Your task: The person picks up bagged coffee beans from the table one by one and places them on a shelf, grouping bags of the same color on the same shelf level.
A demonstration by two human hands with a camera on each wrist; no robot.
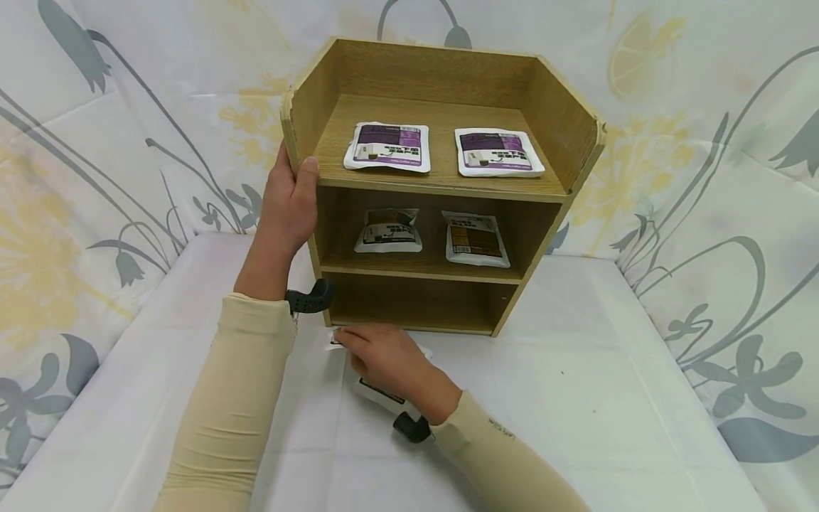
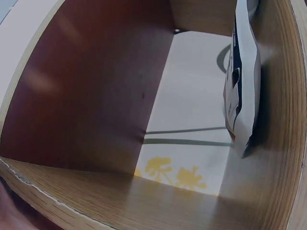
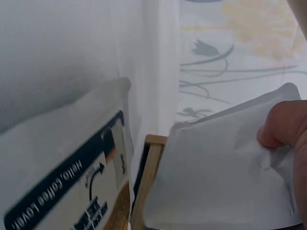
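My left hand (image 1: 284, 203) grips the left side panel of a small wooden shelf (image 1: 435, 75), thumb on the panel's front edge. Low in front of the bottom compartment, my right hand (image 1: 390, 363) pinches a white coffee packet (image 3: 216, 177), which shows its plain side in the right wrist view and is mostly covered by the hand from the head. A second coffee packet (image 3: 62, 187) with a dark label strip lies on the white cloth below the right hand. The left wrist view looks into the shelf, where a packet (image 2: 247, 76) appears edge-on.
Two purple-labelled packets, one left (image 1: 387, 147) and one right (image 1: 499, 153), lie on the top shelf. The middle shelf holds two brown-labelled packets, left (image 1: 389, 231) and right (image 1: 475, 240). A flower-patterned cloth (image 1: 691, 178) hangs behind and at the sides.
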